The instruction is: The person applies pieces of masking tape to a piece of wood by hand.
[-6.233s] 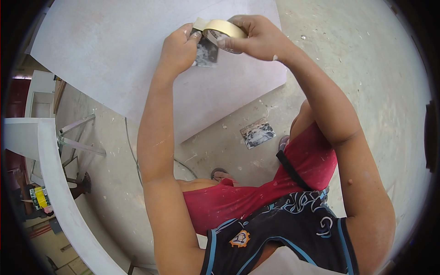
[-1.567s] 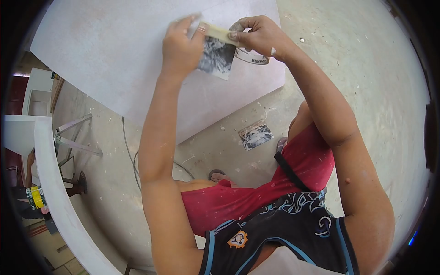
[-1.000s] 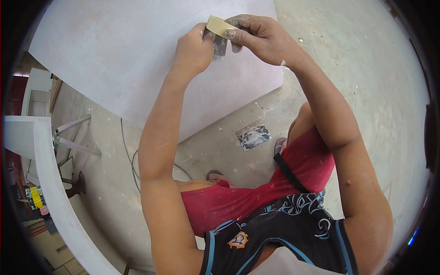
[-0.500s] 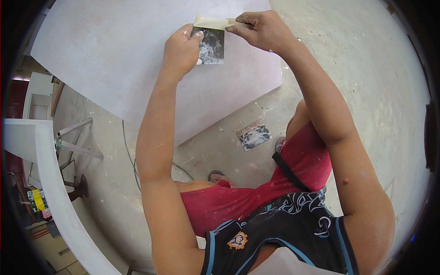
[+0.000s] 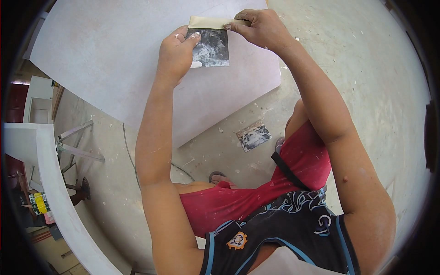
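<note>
Both hands hold a dusty dark sandpaper sheet (image 5: 210, 47) above the white board (image 5: 105, 59): the left hand (image 5: 176, 52) pinches its left edge, the right hand (image 5: 256, 27) pinches what seems a tape strip (image 5: 206, 22) along its top. A second sheet (image 5: 253, 135) lies on the floor (image 5: 366, 91).

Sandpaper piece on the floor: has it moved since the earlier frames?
No. The sandpaper piece lies in the same spot on the floor, just past the corner of the white board; only small camera shifts.
</note>
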### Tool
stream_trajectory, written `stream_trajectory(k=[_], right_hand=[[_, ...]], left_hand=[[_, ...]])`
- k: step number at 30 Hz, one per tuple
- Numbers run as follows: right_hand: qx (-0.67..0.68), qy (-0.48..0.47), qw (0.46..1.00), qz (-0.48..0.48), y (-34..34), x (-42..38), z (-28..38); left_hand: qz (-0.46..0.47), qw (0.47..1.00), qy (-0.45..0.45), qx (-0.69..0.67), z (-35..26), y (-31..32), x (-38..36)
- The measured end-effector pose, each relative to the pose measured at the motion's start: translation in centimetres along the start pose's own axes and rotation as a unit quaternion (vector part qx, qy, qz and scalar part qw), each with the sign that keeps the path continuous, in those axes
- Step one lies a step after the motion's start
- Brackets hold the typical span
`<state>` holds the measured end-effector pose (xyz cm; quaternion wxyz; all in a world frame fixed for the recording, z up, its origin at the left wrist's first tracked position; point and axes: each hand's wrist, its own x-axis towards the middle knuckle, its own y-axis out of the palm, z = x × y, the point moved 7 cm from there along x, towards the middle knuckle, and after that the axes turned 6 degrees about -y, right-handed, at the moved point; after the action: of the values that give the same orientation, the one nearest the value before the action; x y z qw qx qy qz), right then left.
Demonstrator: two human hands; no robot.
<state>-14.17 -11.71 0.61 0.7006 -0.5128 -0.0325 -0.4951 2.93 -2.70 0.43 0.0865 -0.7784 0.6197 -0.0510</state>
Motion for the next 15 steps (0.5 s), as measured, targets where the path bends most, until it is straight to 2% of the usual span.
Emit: stream_trajectory(k=[8, 11, 12, 14, 15], right_hand=[[-0.002, 0.016, 1.000, 0.004, 0.14, 0.00, -0.29], [0.009, -0.006, 1.000, 0.000, 0.31, -0.02, -0.26], [0.056, -0.019, 0.998, -0.015, 0.35, -0.03, -0.04], [0.104, -0.032, 0.994, -0.030, 0.05, -0.09, -0.05], [0.156, 0.033, 0.986, 0.056, 0.34, -0.22, 0.05]], left_hand=[[0.001, 1.000, 0.010, -0.025, -0.38, 0.32, -0.34], [0.015, 0.999, 0.014, -0.037, -0.12, 0.33, -0.32], [0.014, 0.999, 0.013, -0.036, 0.05, 0.10, -0.35], [0.077, 0.995, 0.007, -0.070, 0.41, 0.30, -0.44], [0.077, 0.995, 0.006, -0.069, 0.55, 0.15, -0.45]])
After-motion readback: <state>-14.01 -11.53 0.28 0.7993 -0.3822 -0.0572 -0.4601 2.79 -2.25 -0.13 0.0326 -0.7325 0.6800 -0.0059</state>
